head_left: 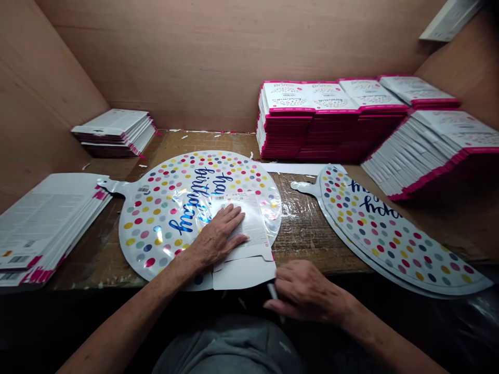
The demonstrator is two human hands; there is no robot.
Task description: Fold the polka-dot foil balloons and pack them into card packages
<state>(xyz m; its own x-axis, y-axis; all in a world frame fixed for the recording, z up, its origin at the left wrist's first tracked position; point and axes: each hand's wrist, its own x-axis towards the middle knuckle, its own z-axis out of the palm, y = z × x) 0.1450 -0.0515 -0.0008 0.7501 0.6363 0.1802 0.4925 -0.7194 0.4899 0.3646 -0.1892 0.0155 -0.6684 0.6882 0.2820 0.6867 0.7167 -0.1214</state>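
Taped brown worktop (298, 228): card envelope (255, 244) atop a dotted birthday balloon (156, 226).
Left hand (223, 228) spreads flat on the envelope; right hand (300, 288) curls by its corner, grip unclear. Likely light, creasable: hold by edges.

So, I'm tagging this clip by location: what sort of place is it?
Probably a packing workstation: a worn bench with board walls, a flat spotted birthday balloon partly covered by a white packet, and stacks of pink-edged packets.
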